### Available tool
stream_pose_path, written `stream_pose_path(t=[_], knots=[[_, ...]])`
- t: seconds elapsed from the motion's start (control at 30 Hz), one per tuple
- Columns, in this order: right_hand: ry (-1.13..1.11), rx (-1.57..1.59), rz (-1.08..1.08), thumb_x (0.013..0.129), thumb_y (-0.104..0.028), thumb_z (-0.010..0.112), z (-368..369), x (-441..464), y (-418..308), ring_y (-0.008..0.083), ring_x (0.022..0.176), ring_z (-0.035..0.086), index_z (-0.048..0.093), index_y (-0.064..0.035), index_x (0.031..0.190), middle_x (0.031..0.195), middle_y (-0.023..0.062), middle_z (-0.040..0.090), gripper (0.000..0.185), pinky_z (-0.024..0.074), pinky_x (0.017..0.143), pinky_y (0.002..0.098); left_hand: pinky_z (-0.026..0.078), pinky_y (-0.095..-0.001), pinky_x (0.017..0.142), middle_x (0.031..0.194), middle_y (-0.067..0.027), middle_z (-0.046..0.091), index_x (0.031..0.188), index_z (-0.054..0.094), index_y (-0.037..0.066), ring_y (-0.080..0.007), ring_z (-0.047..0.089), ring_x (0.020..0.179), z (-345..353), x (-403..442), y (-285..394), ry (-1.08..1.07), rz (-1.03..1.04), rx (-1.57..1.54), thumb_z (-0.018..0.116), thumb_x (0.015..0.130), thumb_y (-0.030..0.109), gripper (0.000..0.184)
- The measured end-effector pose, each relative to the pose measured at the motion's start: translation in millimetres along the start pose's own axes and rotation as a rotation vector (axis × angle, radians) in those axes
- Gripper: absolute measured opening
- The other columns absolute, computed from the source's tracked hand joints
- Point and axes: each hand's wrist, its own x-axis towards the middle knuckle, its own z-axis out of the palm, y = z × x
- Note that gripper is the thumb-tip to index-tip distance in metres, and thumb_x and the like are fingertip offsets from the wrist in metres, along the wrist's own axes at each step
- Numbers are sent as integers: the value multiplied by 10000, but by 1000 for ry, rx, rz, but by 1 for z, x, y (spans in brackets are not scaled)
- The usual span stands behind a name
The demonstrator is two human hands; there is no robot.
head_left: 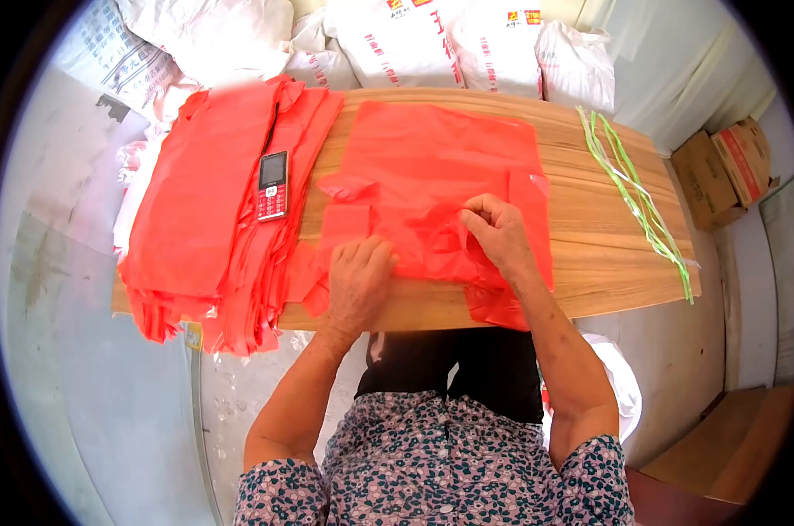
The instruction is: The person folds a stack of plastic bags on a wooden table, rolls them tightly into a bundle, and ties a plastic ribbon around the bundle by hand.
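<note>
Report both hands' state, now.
Left hand: on the red bag, grip cannot be told.
Right hand: fingers curled together at the bag, pinch unclear.

The single view looks out from the wearer's head, above the near edge of the surface (607, 280), facing steeply down and forward toward 12 o'clock. It is set close, with the floral shirt (441, 465) filling 6 o'clock and the forearms reaching in from 5 and 7. The left hand (360, 279) and right hand (502, 235) lie around the middle, over the red plastic bag (441, 158). Printed sacks (397, 44) beyond the far edge span 10 to 1 o'clock; cardboard boxes (711, 182) sit at 2. The wide lens bows straight edges inside a dark rounded border.
</note>
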Motion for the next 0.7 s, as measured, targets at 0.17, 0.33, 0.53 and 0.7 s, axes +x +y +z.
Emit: stream_pose_path(t=[0.17, 0.33, 0.53, 0.7], knots=[[16, -119, -44, 849, -137, 650, 4, 1, 1, 194, 726, 628, 647, 28, 919, 793, 140, 661, 179, 495, 690, 319, 423, -392, 826, 1016, -96, 633, 1001, 605, 43, -284, 590, 922, 0, 1, 0, 45, 4, -18, 645, 861, 118, 165], [-2, -61, -99, 841, -126, 652, 4, 6, 16, 230, 782, 653, 653, 24, 951, 843, 150, 678, 186, 504, 722, 337, 427, -388, 820, 1002, -100, 640, 965, 632, 48, -282, 593, 931, -2, 1, 1, -17, 24, -105, 663, 835, 87, 140], [-28, -93, -163, 884, -38, 632, -1, 1, 10, 44, 748, 535, 648, 12, 987, 799, -21, 622, 116, 444, 672, 214, 436, -384, 841, 1005, -99, 646, 995, 633, 43, -279, 598, 930, -5, -9, -3, 265, -65, -14, 652, 794, 36, 202], [19, -71, -139, 876, -43, 630, -1, -2, 9, 87, 748, 550, 650, 12, 980, 805, 14, 626, 120, 455, 691, 239, 453, -397, 840, 997, -117, 651, 1002, 640, 28, -310, 588, 930, -12, -23, -1, 347, -388, -138, 637, 817, -18, 191]])
